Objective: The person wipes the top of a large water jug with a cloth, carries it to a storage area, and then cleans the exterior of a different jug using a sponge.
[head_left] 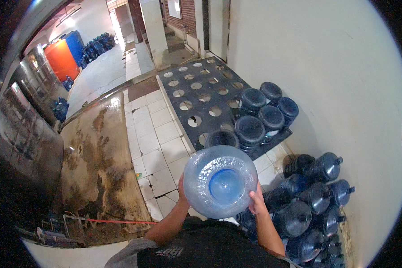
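I hold a large pale-blue water jug (196, 178) in front of my body, one round end turned up toward me. My left hand (182, 189) grips its left side, and its fingers are mostly hidden behind the jug. On the opposite side my right hand (257, 202) clasps the wall, thumb showing. Just beyond it, several dark-blue jugs (249, 130) stand bottom up on a black rack (194, 85) with round holes. Several more blue jugs (295, 219) are stacked on their sides at my right, their necks pointing right.
A pale wall (308, 49) rises along the right. White floor tiles (161, 118) run beside the rack, with a stained wet floor strip (100, 156) to their left. Metal tanks (22, 129) line the left side. Orange (61, 59) and blue (75, 47) tanks stand farther back.
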A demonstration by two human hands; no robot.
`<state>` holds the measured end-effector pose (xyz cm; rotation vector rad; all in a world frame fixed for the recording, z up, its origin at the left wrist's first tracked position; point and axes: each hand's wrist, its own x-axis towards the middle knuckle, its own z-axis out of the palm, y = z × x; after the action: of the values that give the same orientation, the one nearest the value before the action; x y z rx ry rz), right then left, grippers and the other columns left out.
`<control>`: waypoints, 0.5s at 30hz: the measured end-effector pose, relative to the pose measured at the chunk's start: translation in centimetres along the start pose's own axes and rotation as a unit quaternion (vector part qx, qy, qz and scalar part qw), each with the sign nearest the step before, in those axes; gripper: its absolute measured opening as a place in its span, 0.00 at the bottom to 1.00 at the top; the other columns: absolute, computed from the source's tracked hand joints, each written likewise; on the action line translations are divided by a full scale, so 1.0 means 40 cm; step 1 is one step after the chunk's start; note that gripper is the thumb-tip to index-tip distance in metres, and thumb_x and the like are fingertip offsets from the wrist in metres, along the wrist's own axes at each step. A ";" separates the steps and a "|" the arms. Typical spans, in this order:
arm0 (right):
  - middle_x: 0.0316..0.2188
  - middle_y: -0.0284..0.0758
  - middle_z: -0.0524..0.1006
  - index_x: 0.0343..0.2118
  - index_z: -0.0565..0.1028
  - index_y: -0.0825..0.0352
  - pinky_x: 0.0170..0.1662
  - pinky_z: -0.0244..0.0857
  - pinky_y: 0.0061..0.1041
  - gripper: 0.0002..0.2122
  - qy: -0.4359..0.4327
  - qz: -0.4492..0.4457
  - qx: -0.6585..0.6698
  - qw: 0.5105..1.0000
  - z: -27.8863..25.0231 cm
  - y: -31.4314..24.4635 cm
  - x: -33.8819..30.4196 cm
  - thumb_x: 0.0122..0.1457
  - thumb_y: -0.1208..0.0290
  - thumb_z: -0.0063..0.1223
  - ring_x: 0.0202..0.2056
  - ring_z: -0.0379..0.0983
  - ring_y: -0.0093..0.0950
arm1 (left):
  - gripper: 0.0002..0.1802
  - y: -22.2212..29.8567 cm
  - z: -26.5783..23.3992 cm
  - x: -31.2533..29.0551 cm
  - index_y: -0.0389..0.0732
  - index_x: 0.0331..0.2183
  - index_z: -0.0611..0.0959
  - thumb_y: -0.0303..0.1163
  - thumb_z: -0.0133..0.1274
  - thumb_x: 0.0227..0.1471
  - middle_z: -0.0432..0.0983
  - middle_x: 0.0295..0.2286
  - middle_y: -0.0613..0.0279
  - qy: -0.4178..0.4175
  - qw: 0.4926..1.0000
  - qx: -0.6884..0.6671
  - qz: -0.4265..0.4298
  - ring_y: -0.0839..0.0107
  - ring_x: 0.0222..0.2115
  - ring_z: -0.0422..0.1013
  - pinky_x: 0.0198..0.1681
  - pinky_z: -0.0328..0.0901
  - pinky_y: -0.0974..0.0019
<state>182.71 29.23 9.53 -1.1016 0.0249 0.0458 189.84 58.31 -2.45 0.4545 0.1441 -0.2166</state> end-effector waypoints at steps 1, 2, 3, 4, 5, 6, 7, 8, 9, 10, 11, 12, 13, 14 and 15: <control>0.66 0.42 0.59 0.70 0.51 0.67 0.67 0.53 0.39 0.53 -0.013 -0.001 -0.005 1.000 -0.001 -0.011 0.063 0.47 0.47 0.69 0.66 0.57 0.38 | 0.29 0.019 0.020 0.040 0.42 0.60 0.71 0.50 0.37 0.67 0.73 0.54 0.52 0.010 0.999 -0.038 -0.001 0.55 0.52 0.72 0.56 0.69 0.48; 0.66 0.42 0.60 0.70 0.51 0.67 0.67 0.53 0.39 0.53 -0.026 -0.002 -0.009 1.000 0.003 -0.021 0.130 0.47 0.46 0.69 0.66 0.57 0.38 | 0.30 0.044 0.039 0.080 0.42 0.60 0.70 0.51 0.37 0.67 0.73 0.54 0.52 -0.008 0.999 0.019 0.037 0.55 0.53 0.72 0.57 0.68 0.48; 0.66 0.42 0.60 0.70 0.50 0.67 0.66 0.53 0.38 0.53 -0.039 -0.001 -0.017 0.999 0.004 -0.035 0.193 0.47 0.46 0.69 0.66 0.58 0.38 | 0.30 0.071 0.083 0.112 0.43 0.61 0.70 0.51 0.37 0.67 0.72 0.55 0.52 -0.024 0.994 0.073 0.074 0.55 0.53 0.71 0.57 0.68 0.47; 0.64 0.42 0.62 0.70 0.52 0.66 0.66 0.55 0.38 0.52 -0.025 0.012 -0.003 1.000 0.019 -0.054 0.246 0.47 0.47 0.69 0.64 0.60 0.38 | 0.30 0.092 0.126 0.149 0.43 0.61 0.69 0.52 0.37 0.67 0.72 0.55 0.52 -0.022 0.991 0.086 0.096 0.55 0.54 0.71 0.58 0.68 0.47; 0.64 0.41 0.62 0.70 0.52 0.66 0.66 0.55 0.38 0.52 -0.025 0.013 0.012 1.000 0.013 -0.056 0.303 0.46 0.48 0.70 0.64 0.59 0.38 | 0.31 0.114 0.170 0.185 0.44 0.61 0.68 0.53 0.37 0.67 0.71 0.56 0.52 -0.019 0.988 0.100 0.117 0.55 0.54 0.70 0.58 0.67 0.48; 0.64 0.41 0.62 0.70 0.51 0.66 0.66 0.54 0.38 0.53 -0.024 0.015 0.030 0.999 0.004 -0.046 0.366 0.46 0.48 0.71 0.64 0.59 0.38 | 0.31 0.135 0.206 0.226 0.44 0.62 0.68 0.53 0.37 0.67 0.71 0.56 0.52 0.003 0.990 0.077 0.122 0.55 0.54 0.70 0.58 0.67 0.48; 0.64 0.40 0.62 0.70 0.51 0.65 0.66 0.54 0.38 0.53 -0.022 0.016 0.048 0.999 -0.002 -0.043 0.424 0.45 0.49 0.72 0.64 0.59 0.37 | 0.32 0.152 0.225 0.274 0.44 0.62 0.67 0.54 0.37 0.67 0.70 0.56 0.52 0.024 0.991 0.053 0.125 0.56 0.55 0.70 0.59 0.67 0.49; 0.63 0.40 0.64 0.69 0.52 0.65 0.65 0.56 0.38 0.52 -0.021 0.027 0.073 0.997 0.001 -0.042 0.473 0.45 0.50 0.71 0.63 0.61 0.38 | 0.33 0.167 0.213 0.325 0.45 0.63 0.66 0.55 0.37 0.67 0.70 0.57 0.53 0.017 0.991 0.060 0.120 0.56 0.55 0.69 0.59 0.66 0.49; 0.62 0.40 0.64 0.69 0.53 0.65 0.65 0.57 0.39 0.51 -0.017 0.024 0.074 0.997 0.005 -0.041 0.523 0.45 0.51 0.71 0.62 0.62 0.38 | 0.33 0.183 0.193 0.381 0.45 0.63 0.65 0.56 0.37 0.66 0.69 0.57 0.53 0.010 0.991 0.068 0.114 0.56 0.56 0.69 0.59 0.66 0.50; 0.62 0.40 0.65 0.68 0.54 0.65 0.64 0.57 0.39 0.51 -0.012 0.020 0.075 0.997 0.008 -0.040 0.573 0.45 0.52 0.71 0.62 0.62 0.38 | 0.34 0.194 0.179 0.435 0.45 0.64 0.65 0.57 0.38 0.66 0.68 0.58 0.53 0.002 0.992 0.075 0.106 0.57 0.56 0.68 0.60 0.65 0.50; 0.62 0.40 0.65 0.68 0.55 0.65 0.64 0.58 0.39 0.50 -0.003 0.012 0.075 0.997 0.011 -0.043 0.622 0.44 0.52 0.71 0.61 0.63 0.38 | 0.35 0.204 0.198 0.492 0.45 0.64 0.64 0.57 0.38 0.66 0.68 0.58 0.54 0.003 0.989 0.085 0.118 0.57 0.57 0.67 0.61 0.64 0.51; 0.61 0.40 0.66 0.68 0.55 0.65 0.63 0.59 0.39 0.49 0.007 0.007 0.073 0.997 0.008 -0.039 0.666 0.45 0.52 0.70 0.61 0.64 0.38 | 0.36 0.212 0.224 0.549 0.46 0.65 0.63 0.58 0.38 0.65 0.67 0.59 0.55 0.004 0.987 0.095 0.130 0.58 0.58 0.67 0.62 0.63 0.53; 0.61 0.39 0.66 0.67 0.56 0.64 0.63 0.59 0.39 0.48 0.018 0.002 0.071 0.997 0.001 -0.028 0.707 0.45 0.52 0.69 0.61 0.64 0.38 | 0.37 0.217 0.240 0.604 0.46 0.65 0.62 0.58 0.39 0.65 0.67 0.59 0.55 0.005 0.985 0.105 0.140 0.59 0.59 0.66 0.63 0.61 0.54; 0.61 0.39 0.66 0.67 0.57 0.64 0.63 0.59 0.40 0.47 0.025 -0.004 0.065 0.998 -0.008 -0.040 0.756 0.46 0.52 0.69 0.61 0.64 0.38 | 0.36 0.219 0.228 0.673 0.45 0.64 0.64 0.58 0.40 0.65 0.68 0.59 0.56 0.020 0.987 0.108 0.116 0.59 0.58 0.66 0.63 0.62 0.53; 0.61 0.39 0.66 0.67 0.57 0.64 0.63 0.60 0.40 0.46 0.030 -0.002 0.068 0.997 -0.019 -0.062 0.809 0.46 0.52 0.68 0.60 0.64 0.38 | 0.37 0.217 0.188 0.749 0.44 0.64 0.66 0.58 0.41 0.64 0.69 0.58 0.56 0.037 0.989 0.110 0.092 0.58 0.58 0.67 0.62 0.62 0.51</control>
<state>215.13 28.24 10.03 -0.9671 0.0780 0.0067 221.56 57.29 2.30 0.6919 0.1508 -0.0342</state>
